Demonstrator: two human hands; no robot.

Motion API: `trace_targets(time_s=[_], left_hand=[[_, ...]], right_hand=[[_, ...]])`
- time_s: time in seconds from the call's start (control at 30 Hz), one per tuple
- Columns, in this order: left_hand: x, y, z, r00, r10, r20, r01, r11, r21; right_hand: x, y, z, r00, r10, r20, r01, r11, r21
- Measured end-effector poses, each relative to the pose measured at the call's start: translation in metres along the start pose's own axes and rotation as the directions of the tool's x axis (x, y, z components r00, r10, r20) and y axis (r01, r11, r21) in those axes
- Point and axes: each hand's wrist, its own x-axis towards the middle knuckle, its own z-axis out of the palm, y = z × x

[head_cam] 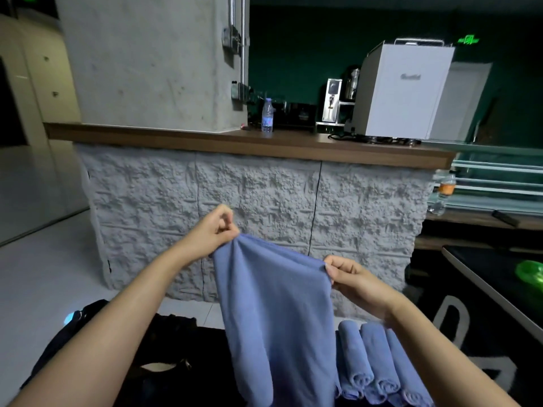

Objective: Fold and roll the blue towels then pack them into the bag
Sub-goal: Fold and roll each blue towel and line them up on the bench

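Note:
A blue towel (pixel 276 315) hangs lengthwise in the air in front of me. My left hand (pixel 216 227) pinches its upper left corner, held higher. My right hand (pixel 349 274) pinches the upper right corner, a little lower. Several rolled blue towels (pixel 373 365) lie side by side on the dark surface at the lower right, partly behind the hanging towel. A black bag (pixel 164 351) sits low at the left, partly hidden by my left forearm and the towel.
A stone-faced counter with a wooden top (pixel 252 142) stands straight ahead, bearing a water bottle (pixel 267 116) and a white machine (pixel 402 89). At the right edge is a dark table (pixel 493 283) holding a green object (pixel 530 274).

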Motion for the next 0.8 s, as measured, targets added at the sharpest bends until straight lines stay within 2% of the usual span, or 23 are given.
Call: trace_targets(time_s=[0.1,0.2,0.27,0.4,0.5,0.6,0.8], left_hand=[[0.002,-0.015,-0.009,0.973,-0.155,-0.174,0.179,0.975,0.131],[0.001,0.003,0.018,0.937,-0.236,-0.256,0.253,0.967,0.031],[0.0,0.022,0.047,0.942,-0.274,-0.195,0.257,0.96,-0.109],[-0.008,0.046,0.081,0.964,-0.267,-0.022,0.234,0.879,-0.415],[-0.015,0.046,0.081,0.977,-0.215,0.005,0.193,0.864,-0.465],[-0.017,0.044,0.081,0.982,-0.188,-0.013,0.164,0.887,-0.432],[-0.013,0.047,0.093,0.988,-0.04,-0.146,0.025,0.994,-0.108]], right_hand=[[-0.011,-0.016,0.0,1.0,0.006,0.0,-0.006,0.999,-0.038],[0.003,-0.029,0.016,0.998,-0.01,-0.058,-0.004,0.969,-0.245],[0.02,-0.033,0.034,0.993,-0.045,-0.11,0.006,0.943,-0.333],[0.042,-0.036,0.054,0.956,-0.125,-0.266,0.033,0.944,-0.327],[0.043,-0.038,0.051,0.949,-0.141,-0.283,0.042,0.944,-0.328],[0.038,-0.034,0.049,0.96,-0.12,-0.253,0.046,0.959,-0.279],[0.034,-0.018,0.043,0.95,-0.092,-0.297,0.027,0.976,-0.215]])
